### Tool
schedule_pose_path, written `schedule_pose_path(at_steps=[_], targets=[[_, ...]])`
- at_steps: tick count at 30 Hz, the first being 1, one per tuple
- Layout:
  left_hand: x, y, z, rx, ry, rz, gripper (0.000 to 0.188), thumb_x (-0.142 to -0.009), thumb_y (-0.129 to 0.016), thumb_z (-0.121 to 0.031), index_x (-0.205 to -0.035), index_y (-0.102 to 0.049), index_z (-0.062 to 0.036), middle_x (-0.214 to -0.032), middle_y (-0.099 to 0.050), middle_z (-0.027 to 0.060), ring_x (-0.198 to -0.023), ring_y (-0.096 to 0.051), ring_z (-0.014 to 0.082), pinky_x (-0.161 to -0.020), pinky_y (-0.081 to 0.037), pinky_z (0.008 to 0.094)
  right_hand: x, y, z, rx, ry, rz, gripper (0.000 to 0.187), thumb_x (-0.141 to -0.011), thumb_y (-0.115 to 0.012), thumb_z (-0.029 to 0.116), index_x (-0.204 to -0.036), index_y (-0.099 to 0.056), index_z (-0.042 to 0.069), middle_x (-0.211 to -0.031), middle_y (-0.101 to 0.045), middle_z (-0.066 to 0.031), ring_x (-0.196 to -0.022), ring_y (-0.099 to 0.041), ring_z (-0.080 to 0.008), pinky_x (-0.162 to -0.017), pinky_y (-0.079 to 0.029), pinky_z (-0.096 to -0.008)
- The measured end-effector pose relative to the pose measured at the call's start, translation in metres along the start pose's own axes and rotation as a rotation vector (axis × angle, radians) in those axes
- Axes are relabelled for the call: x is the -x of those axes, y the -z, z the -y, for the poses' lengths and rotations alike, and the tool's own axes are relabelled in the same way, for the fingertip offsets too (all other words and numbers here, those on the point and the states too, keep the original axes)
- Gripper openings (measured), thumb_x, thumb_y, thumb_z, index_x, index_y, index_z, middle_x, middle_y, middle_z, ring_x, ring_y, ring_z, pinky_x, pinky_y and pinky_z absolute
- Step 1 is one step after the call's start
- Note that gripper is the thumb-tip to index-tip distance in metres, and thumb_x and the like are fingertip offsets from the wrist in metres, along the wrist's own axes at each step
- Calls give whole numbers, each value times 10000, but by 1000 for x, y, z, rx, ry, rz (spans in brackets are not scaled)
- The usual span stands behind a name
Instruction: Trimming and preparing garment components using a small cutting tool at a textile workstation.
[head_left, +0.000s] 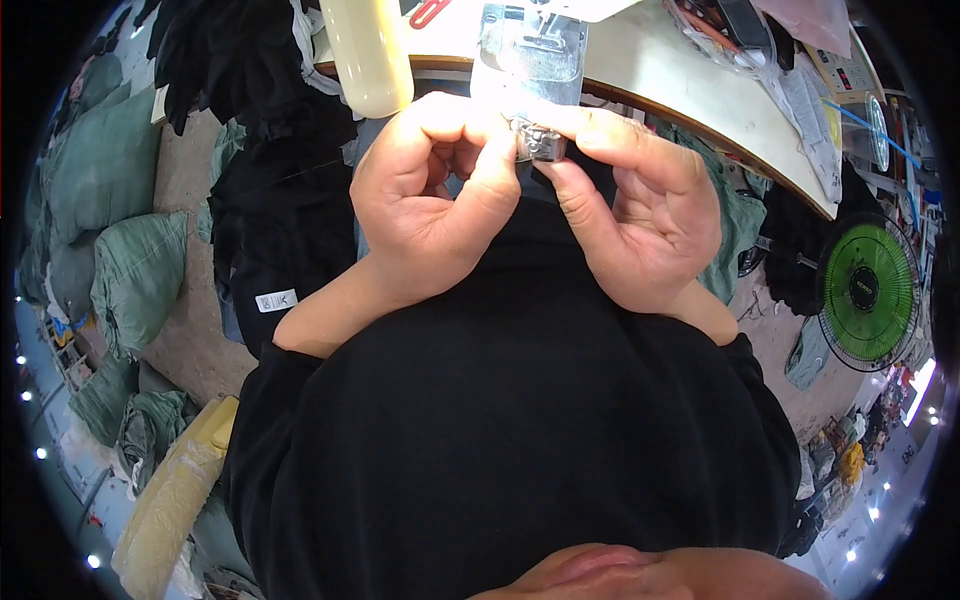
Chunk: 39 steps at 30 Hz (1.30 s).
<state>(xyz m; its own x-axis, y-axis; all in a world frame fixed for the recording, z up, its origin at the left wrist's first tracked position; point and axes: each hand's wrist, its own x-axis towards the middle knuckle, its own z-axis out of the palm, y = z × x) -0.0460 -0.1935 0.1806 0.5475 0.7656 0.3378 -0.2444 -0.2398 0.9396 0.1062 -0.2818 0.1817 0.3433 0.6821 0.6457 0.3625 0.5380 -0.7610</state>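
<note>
- I hold a small metal part [541, 143], silvery with darker recesses, between the fingertips of both hands, in front of my chest.
- My left hand [432, 218] pinches it from the left, thumb and index finger at its side; the other fingers curl in toward the palm.
- My right hand [652, 222] grips it from the right, index finger reaching across the top edge and thumb beneath, palm turned partly up.
- The part sits just on my side of the shiny metal plate [528, 70] on the white table [745, 125]; whether the two touch, I cannot tell.
- To the left of the plate a cream, round-ended column [370, 60] hangs over the table edge, near my left knuckles, and a red loop-shaped tool [430, 12] lies beyond.
- I judge the part light but rigid, hard enough that a firm pinch should not bend it.
- Its smooth metal looks slippery, and being so small it could slip out of a loose grip.
- The outer sides seem the best hold, one fingertip pair on each, leaving the recessed face uncovered; finer detail is too small to read.
</note>
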Motion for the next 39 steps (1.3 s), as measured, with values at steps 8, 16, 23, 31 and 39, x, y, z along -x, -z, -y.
schedule_pose_path(at_steps=[8,16,23,31,39], targets=[[-1,0,3,113,-13,27,181,-922,-647,57,-1044,-523,11,-975,-604,40,-787,-564,26,-659,-464,168,0,0,1,7,0,3,293,-833,-741,-77,-1102,-639,-22,-1081,-710,-135,-972,-704,-196,-859,-552,-286],[-1,-1,6,287,3,66,159,-954,-608,63,-1078,-522,12,-990,-614,43,-788,-574,22,-667,-475,163,0,1,1,10,-2,5,287,-836,-735,-77,-1100,-639,-20,-1081,-708,-134,-967,-703,-197,-854,-550,-287],[-1,-1,6,245,-10,62,182,-939,-623,67,-1084,-526,17,-988,-611,44,-799,-581,29,-694,-486,170,1,0,0,13,15,-9,288,-834,-739,-76,-1098,-637,-24,-1081,-707,-139,-965,-706,-201,-854,-552,-287],[0,-2,6,204,-25,23,198,-929,-628,71,-1082,-515,18,-1005,-593,48,-832,-591,50,-737,-496,188,2,1,0,20,5,4,292,-832,-744,-70,-1098,-636,-21,-1063,-710,-136,-948,-710,-198,-840,-557,-287],[1,-3,7,132,-73,-4,219,-912,-649,62,-1071,-508,8,-976,-588,52,-780,-573,45,-670,-467,177,3,1,-1,33,8,11,288,-835,-757,-43,-1095,-638,-13,-1045,-713,-127,-923,-713,-197,-824,-559,-281]])
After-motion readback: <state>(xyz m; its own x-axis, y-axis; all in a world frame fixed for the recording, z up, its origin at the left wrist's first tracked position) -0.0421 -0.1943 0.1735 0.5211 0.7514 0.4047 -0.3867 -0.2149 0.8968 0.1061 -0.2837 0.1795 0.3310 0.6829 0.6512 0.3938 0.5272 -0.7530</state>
